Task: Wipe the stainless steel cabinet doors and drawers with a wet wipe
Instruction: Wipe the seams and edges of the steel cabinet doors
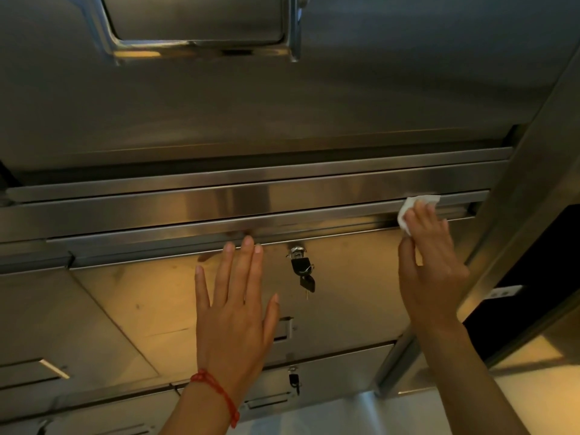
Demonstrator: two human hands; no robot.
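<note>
The right hand's fingers were laid nearly straight over the wipe, which was pressed by them against the drawer's top rail near its right end; the thumb was held apart, low on the left. The wipe was seen bunched under the fingertips, its white edge showing above and to their left. The left hand was laid flat, fingers spread, on the drawer front beside the lock. The stroke would best be drawn along the rail with even pressure, the wipe kept flat and the keys avoided.
</note>
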